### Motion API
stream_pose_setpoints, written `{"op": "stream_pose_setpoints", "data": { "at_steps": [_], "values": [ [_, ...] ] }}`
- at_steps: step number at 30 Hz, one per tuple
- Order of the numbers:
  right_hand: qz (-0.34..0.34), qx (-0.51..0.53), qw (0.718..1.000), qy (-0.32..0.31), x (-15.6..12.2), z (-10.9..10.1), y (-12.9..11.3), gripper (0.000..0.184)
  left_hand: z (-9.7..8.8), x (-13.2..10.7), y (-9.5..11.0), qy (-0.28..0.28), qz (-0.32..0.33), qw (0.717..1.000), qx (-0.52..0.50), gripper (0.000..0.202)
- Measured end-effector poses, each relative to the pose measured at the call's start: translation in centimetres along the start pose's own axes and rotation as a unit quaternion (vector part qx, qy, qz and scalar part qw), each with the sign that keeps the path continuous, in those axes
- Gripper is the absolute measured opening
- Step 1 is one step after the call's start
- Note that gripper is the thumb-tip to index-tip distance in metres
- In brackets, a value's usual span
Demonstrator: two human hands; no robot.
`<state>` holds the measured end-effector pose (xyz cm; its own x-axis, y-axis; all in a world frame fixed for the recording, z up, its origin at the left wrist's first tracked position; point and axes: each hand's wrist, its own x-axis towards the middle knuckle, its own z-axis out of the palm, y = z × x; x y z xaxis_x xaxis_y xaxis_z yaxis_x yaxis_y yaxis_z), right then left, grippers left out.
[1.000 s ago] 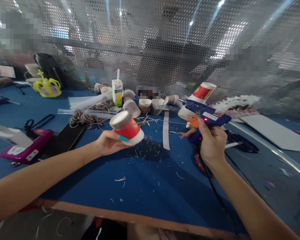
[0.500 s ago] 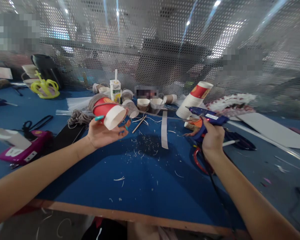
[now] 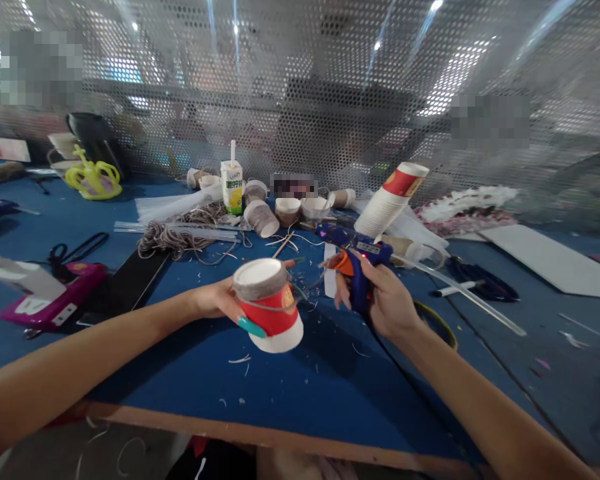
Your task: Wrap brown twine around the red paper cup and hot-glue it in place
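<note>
My left hand (image 3: 217,298) is closed round a red and white paper cup (image 3: 276,317), which is turned bottom up above the table. Grey cord is wound about the cup's base, and a loose strand crosses its red side. In my right hand (image 3: 391,300) is a blue hot glue gun (image 3: 363,277) with an orange trigger and a lit red light. Its nozzle points left, to the upper right of the cup and apart from it. A clear glue stick (image 3: 473,300) sticks out of the back. My fingers behind the cup are partly hidden.
A stack of paper cups (image 3: 390,199) leans at the back. Cord-wrapped cups (image 3: 261,219) and a drink carton (image 3: 231,187) stand near the mesh screen. Bundled grey cord (image 3: 163,240), a purple power strip (image 3: 55,297) and a yellow crown-shaped piece (image 3: 94,177) lie to the left.
My left hand has brought the cup right and nearer, turning it from its side to bottom up. The glue gun has moved left, closer to the cup.
</note>
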<state>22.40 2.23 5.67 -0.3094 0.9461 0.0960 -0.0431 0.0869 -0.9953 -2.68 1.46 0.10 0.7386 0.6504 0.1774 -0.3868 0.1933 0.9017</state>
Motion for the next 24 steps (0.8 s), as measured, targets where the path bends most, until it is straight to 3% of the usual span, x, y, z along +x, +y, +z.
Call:
{"op": "stream_pose_setpoints", "data": {
  "at_steps": [6,13,18,24],
  "values": [
    [0.062,0.031,0.996,-0.058,-0.8,1.3,1.1,0.037,0.9,0.1,0.1,-0.058,-0.018,0.996,0.059,0.083],
    [0.075,0.057,0.995,-0.039,-0.8,1.2,1.0,0.038,0.7,0.2,-0.2,-0.024,-0.022,0.999,0.042,0.072],
    [0.086,0.076,0.993,-0.028,-0.6,1.3,1.0,0.039,0.5,0.1,-0.4,-0.037,-0.029,0.999,-0.009,0.067],
    [0.087,0.015,0.996,-0.015,0.1,0.2,0.8,0.045,0.5,0.1,-0.1,-0.008,-0.019,0.997,-0.072,0.056]
  ]
}}
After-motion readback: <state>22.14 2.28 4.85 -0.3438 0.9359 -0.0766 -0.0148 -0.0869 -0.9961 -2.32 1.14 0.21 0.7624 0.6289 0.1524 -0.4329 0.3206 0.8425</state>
